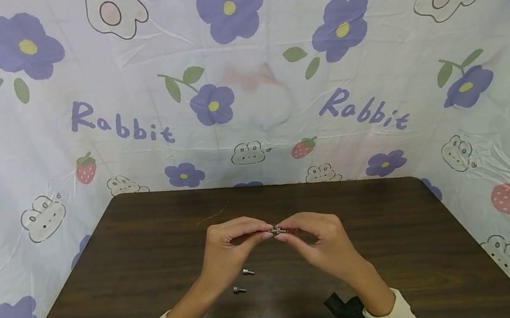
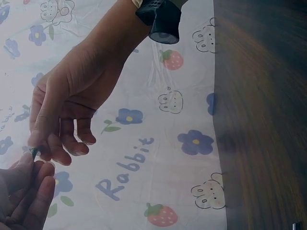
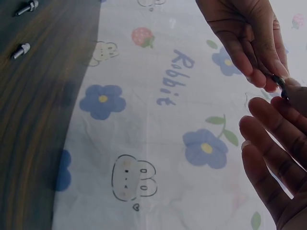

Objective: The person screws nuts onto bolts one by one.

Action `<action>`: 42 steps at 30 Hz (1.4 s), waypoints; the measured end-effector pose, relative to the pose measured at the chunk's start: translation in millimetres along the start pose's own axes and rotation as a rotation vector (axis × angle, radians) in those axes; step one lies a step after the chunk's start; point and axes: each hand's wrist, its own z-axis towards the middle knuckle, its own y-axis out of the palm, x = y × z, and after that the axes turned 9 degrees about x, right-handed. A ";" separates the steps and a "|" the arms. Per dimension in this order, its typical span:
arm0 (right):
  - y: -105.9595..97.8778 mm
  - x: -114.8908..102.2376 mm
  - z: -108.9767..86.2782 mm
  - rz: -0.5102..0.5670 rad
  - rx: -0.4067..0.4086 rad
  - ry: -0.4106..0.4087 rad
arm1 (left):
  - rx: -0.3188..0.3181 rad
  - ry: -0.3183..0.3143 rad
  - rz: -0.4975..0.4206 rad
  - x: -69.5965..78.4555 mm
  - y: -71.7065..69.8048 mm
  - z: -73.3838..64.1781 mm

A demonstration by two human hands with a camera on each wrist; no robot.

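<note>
Above the middle of the table, a small metal bolt-like fastener (image 1: 277, 231) is pinched from both sides. My left hand (image 1: 228, 251) holds one end between thumb and fingertips. The other end is pinched by my right hand (image 1: 325, 242), its fingertips almost meeting the left ones. In the right wrist view the fastener (image 3: 279, 82) looks dark and is partly covered by fingers; whether it is one piece or two joined, I cannot tell. Two socket-head bolts, one nearer (image 1: 239, 289) and one farther (image 1: 248, 271), lie on the table beside my left forearm.
The dark wood-grain table (image 1: 155, 271) has rounded far corners. A pale printed cloth (image 1: 251, 123) with flowers and rabbits hangs behind it and along both sides. Black wrist cameras (image 1: 345, 308) are strapped on both wrists, by the cream sleeves (image 1: 396, 312).
</note>
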 end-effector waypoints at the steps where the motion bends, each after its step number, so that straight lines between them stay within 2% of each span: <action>1: 0.2 -0.1 -0.2 0.001 -0.005 0.006 | -0.001 0.001 0.002 0.3 0.1 0.0; 10: 0.4 -1.8 -3.3 -0.011 -0.058 0.082 | -0.014 0.003 -0.022 0.4 0.4 -1.3; 15: -0.3 -2.9 -3.5 -0.045 -0.052 0.104 | -0.012 -0.004 -0.017 0.1 -0.1 -1.5; 18: -1.2 -3.2 -2.5 -0.036 -0.033 0.100 | -0.006 -0.003 -0.003 0.0 -0.8 -1.1; 26: -1.2 -1.1 2.9 -0.003 -0.014 0.020 | -0.002 -0.001 -0.007 -1.3 -1.5 0.6; 36: 0.5 -1.0 -1.9 -0.006 -0.029 0.034 | -0.009 0.008 -0.018 -0.4 -0.6 -2.6; 42: 0.9 -1.0 -4.1 -0.042 -0.025 0.062 | -0.009 0.018 -0.021 0.1 0.0 -1.7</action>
